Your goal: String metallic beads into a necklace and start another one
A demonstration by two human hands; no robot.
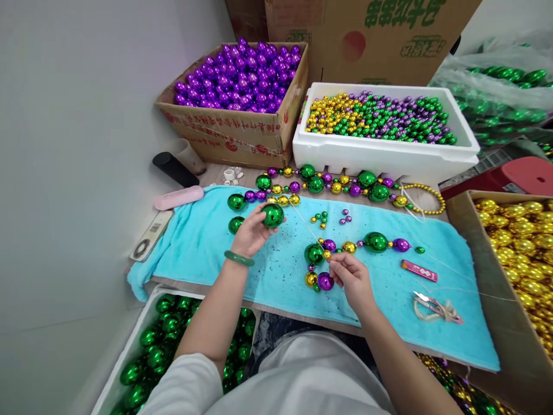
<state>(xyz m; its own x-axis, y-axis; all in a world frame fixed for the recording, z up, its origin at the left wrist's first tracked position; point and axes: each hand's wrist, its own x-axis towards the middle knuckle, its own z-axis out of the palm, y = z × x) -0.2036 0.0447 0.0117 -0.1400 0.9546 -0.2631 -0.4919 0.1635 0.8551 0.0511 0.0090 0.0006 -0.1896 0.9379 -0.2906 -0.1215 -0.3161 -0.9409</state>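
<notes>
My left hand (254,231), with a green bangle on its wrist, grips a large shiny green bead (273,216) above the blue towel (276,276). A thin cord (306,222) runs between that bead's side and my right hand (349,279). My right fingers are pinched on a small gold bead (327,254) at the end of a strand of purple, gold and green beads (375,242) lying on the towel. Beyond my left hand lie loose gold beads (283,200) and purple beads (250,196). Small green and purple beads (344,217) sit in little groups.
Behind the towel stand a carton of purple beads (228,135) and a white foam box (384,153) of small beads. A finished-looking bead strand (337,188) lies before them. Scissors (438,308) and a pink lighter (419,270) rest at right, near a carton of gold beads (470,248).
</notes>
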